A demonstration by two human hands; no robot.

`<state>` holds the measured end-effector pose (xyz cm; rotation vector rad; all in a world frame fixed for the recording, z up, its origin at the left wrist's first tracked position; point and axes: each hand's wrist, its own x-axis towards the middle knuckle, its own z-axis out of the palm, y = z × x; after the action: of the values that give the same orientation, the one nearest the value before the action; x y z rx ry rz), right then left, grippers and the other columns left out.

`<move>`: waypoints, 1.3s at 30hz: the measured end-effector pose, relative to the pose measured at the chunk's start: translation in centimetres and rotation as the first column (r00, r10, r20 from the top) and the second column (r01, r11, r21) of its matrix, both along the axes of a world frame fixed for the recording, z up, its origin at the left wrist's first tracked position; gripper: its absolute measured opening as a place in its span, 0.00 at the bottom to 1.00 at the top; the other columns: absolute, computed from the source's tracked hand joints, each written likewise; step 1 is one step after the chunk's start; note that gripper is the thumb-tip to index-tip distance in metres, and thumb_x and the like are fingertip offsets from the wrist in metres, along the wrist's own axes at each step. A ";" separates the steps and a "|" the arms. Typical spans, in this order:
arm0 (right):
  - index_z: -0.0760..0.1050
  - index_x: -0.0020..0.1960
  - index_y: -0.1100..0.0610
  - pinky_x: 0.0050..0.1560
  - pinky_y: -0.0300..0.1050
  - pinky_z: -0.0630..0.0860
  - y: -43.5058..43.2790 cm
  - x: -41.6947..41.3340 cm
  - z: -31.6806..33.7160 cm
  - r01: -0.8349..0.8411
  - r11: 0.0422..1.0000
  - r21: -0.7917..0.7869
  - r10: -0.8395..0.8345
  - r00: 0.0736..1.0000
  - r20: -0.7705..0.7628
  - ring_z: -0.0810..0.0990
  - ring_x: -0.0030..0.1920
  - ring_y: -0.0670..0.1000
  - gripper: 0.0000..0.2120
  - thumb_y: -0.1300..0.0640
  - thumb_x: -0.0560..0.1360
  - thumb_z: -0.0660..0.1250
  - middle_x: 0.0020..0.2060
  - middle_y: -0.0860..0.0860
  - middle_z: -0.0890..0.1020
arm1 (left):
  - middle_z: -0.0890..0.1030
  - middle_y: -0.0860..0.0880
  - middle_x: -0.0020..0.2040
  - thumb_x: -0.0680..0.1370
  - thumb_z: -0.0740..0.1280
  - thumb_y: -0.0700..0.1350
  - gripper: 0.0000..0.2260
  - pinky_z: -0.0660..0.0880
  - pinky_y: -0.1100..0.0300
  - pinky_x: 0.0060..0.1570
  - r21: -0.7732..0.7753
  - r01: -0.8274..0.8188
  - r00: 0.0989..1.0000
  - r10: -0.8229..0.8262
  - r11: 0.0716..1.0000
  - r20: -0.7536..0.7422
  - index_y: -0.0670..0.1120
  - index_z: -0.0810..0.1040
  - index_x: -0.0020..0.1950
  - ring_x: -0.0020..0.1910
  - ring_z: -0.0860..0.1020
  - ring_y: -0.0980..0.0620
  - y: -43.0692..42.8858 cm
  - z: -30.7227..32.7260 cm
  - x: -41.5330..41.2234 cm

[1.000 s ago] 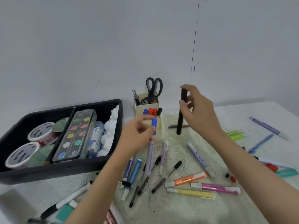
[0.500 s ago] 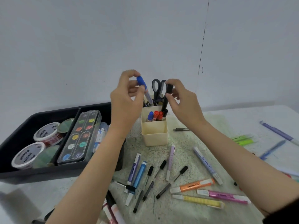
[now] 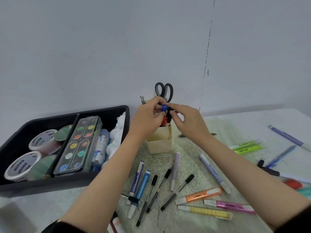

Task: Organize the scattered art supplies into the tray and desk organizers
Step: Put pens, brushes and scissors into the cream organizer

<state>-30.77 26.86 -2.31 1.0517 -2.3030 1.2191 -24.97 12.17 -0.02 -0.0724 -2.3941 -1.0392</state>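
Plain grey wall behind; speckled surface [image 3: 188, 148] littered with pens, and a black tray [image 3: 25, 187] at the left.

Grip, left hand [image 3: 148, 118]: fingertips pinched on the cap of the blue-capped marker [image 3: 164, 108], held upright over the cream pen cup [image 3: 159, 143].
Grip, right hand [image 3: 186, 121]: fingertips closed on the top of a black marker [image 3: 169, 113], just beside the blue cap. The two hands almost touch above the cup.

Both markers stand with their barrels inside the cup, beside the red-capped ones already there. The scissors [image 3: 164, 91] stick up from the rear compartment.

Step in hand, as I judge it: seating two markers in the cup's front compartment. Next move calls for letting go of both caps once the barrels bottom out, then lifting the hands straight up so the cup does not tip. After that, the loose pens nearest the cup want collecting: orange highlighter [image 3: 200, 195], pink highlighter [image 3: 230, 205] and the rest. Much of the task remains.

Versus half a second ago: both hands sit lower. The blue-capped marker was raised and tilted above the rim; now little but its cap shows. The black marker has gone down likewise.
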 end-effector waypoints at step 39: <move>0.82 0.47 0.57 0.45 0.48 0.68 17.6 7.6 -5.3 0.387 0.871 0.302 -0.417 0.908 0.036 0.79 0.45 0.56 0.13 0.68 0.69 0.64 0.42 0.52 0.82 | 0.82 0.53 0.47 0.75 0.68 0.40 0.06 0.69 0.68 0.57 -0.268 0.249 0.967 -0.254 0.931 0.017 0.46 0.81 0.51 0.49 0.76 0.58 11.4 -7.6 6.6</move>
<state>-23.15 44.49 -7.66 0.5472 -2.6604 0.8020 -18.32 23.60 -7.58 -0.4950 -2.5416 -0.8081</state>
